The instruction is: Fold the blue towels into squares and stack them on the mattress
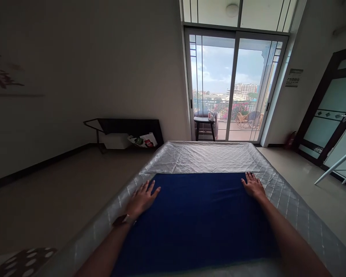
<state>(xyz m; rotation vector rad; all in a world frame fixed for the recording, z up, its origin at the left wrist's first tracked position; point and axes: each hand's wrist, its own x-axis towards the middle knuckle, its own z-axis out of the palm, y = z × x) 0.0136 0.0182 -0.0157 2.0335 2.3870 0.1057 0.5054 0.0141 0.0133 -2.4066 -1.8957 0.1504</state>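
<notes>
From my end, I have the dark blue rectangular fabric cloth (202, 223) lying spread on a silver-grey cover with a diamond pattern (213, 156); what is under that cover I cannot tell. My left hand (141, 198) lies across the cloth's far left corner, fingers extended and somewhat parted, gripping nothing. My right hand (253, 186) is at the far right corner, its fingers loosely spread, palm down, likewise with nothing gripped.

What worries me most is the shallow creases (223, 191) running in from the right hand. If I press there and slide inward, I expect them to deepen into a ridge. The cover looks shiny and itself wrinkles beyond the cloth, so it may slip along with any hard push, skewing everything together. Uneven pressure between the hands could also turn the cloth askew. My forearms pass over or near its side edges, and a low drag could ruck those up. The dark band (120, 220) on my left wrist might catch the fabric too.
</notes>
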